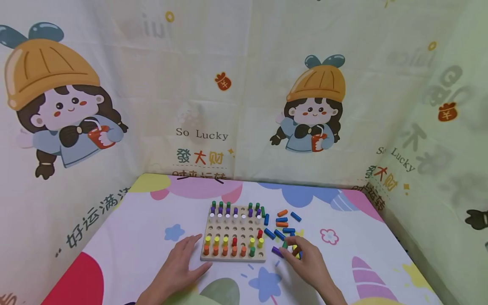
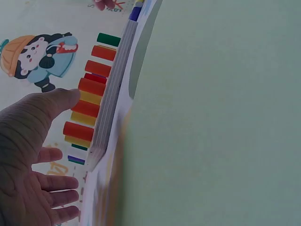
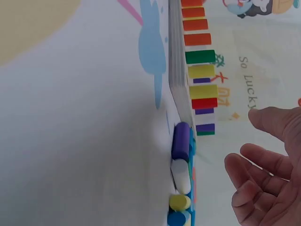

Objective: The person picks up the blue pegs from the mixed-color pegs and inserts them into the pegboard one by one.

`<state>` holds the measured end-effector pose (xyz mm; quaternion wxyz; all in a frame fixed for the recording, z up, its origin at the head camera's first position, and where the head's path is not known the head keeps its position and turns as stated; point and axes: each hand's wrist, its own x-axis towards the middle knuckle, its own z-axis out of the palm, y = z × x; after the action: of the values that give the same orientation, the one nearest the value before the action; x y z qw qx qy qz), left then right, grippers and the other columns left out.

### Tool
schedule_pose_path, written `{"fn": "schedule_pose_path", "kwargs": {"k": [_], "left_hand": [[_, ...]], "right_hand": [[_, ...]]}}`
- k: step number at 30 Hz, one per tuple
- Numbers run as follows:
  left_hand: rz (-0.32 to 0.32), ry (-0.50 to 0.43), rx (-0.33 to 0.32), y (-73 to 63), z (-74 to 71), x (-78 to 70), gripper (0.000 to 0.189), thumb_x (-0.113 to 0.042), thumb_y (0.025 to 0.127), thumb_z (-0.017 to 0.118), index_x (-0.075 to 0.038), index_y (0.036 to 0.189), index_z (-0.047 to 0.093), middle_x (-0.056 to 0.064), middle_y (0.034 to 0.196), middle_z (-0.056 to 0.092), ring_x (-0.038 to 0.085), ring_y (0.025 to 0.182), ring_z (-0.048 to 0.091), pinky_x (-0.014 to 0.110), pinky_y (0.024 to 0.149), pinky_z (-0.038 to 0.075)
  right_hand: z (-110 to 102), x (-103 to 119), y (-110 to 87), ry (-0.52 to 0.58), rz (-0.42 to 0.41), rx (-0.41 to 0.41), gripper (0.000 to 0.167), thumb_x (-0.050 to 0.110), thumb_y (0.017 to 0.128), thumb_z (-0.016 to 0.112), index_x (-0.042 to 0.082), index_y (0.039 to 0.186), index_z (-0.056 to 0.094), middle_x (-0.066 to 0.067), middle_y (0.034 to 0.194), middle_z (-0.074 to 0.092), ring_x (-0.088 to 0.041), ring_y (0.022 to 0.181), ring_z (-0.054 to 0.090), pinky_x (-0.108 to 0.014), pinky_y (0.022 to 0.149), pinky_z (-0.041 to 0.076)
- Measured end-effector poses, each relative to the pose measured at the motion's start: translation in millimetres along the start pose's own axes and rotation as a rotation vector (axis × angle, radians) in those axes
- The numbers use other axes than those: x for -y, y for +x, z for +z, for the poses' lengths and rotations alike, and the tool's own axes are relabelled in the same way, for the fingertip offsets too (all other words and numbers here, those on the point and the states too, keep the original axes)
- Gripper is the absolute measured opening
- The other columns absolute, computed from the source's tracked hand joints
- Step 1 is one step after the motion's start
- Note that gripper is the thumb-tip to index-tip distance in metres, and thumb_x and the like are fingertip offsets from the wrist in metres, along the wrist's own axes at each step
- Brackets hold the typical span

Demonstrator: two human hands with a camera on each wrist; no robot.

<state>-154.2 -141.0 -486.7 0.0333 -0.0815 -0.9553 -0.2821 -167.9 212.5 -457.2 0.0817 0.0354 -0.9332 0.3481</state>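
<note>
A wooden peg board [image 1: 225,259] lies on the table with coloured pegs standing in rows: green and purple at the back, white, then yellow, and orange [image 1: 225,250] in front. Two rows of holes between white and yellow are mostly bare. A green peg [image 1: 252,251] stands at the right of the orange row. My left hand [image 1: 182,264] is by the board's left front corner, fingers loosely spread, holding nothing. My right hand [image 1: 306,258] hovers over loose pegs right of the board, thumb and fingers apart. A green peg [image 1: 284,245] shows between its fingertips in the head view.
Loose blue, orange and purple pegs lie right of the board, among them a blue peg [image 1: 295,217] and a purple peg [image 1: 277,252]. A patterned cloth [image 1: 133,237] covers the table. Printed curtains [image 1: 251,84] hang behind and at both sides.
</note>
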Motion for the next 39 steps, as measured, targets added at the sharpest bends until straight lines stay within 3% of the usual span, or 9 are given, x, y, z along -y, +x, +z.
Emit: {"fn": "schedule_pose_path", "kwargs": {"k": [9,14,20,28,39], "left_hand": [[-0.036,-0.059,0.052,10.7,2.5,0.8,0.087,-0.053,0.082,0.081,-0.009,0.15,0.047,0.019,0.149,0.049,0.04,0.139,0.044,0.064,0.108,0.039],[-0.027,-0.085,0.079,16.3,2.2,2.9,0.087,-0.052,0.082,0.082,-0.01,0.149,0.047,0.019,0.148,0.049,0.041,0.139,0.044,0.065,0.108,0.038],[0.003,-0.085,0.067,19.2,5.5,5.7,0.086,-0.05,0.081,0.084,-0.01,0.148,0.049,0.02,0.147,0.049,0.043,0.139,0.043,0.065,0.108,0.038],[0.008,-0.086,0.067,22.6,9.8,6.2,0.082,-0.046,0.08,0.086,-0.008,0.144,0.053,0.021,0.146,0.051,0.044,0.139,0.042,0.066,0.108,0.036],[-0.004,-0.083,0.072,23.0,10.3,6.2,0.075,-0.041,0.081,0.086,-0.007,0.141,0.056,0.022,0.145,0.051,0.044,0.138,0.044,0.065,0.108,0.038]], "right_hand": [[13.5,2.3,17.5,0.035,0.007,0.04,0.027,0.023,0.087,0.083,0.009,0.108,0.073,-0.004,0.1,0.074,-0.011,0.072,0.057,-0.024,0.06,0.046],[19.6,2.1,26.6,0.01,-0.011,0.051,0.027,0.021,0.086,0.083,0.007,0.108,0.073,-0.005,0.1,0.074,-0.012,0.068,0.054,-0.024,0.057,0.044],[24.7,0.6,37.9,-0.014,0.005,0.065,0.026,0.018,0.086,0.084,0.007,0.106,0.073,-0.004,0.097,0.072,-0.013,0.069,0.052,-0.023,0.058,0.045],[31.7,-8.3,46.1,-0.061,-0.032,0.045,0.024,0.018,0.084,0.085,0.008,0.102,0.074,0.0,0.094,0.071,-0.011,0.073,0.052,-0.026,0.067,0.048],[37.5,-7.5,55.1,-0.129,-0.06,0.059,0.022,0.017,0.082,0.085,0.009,0.1,0.074,0.001,0.091,0.071,-0.013,0.079,0.06,-0.04,0.079,0.055]]}}
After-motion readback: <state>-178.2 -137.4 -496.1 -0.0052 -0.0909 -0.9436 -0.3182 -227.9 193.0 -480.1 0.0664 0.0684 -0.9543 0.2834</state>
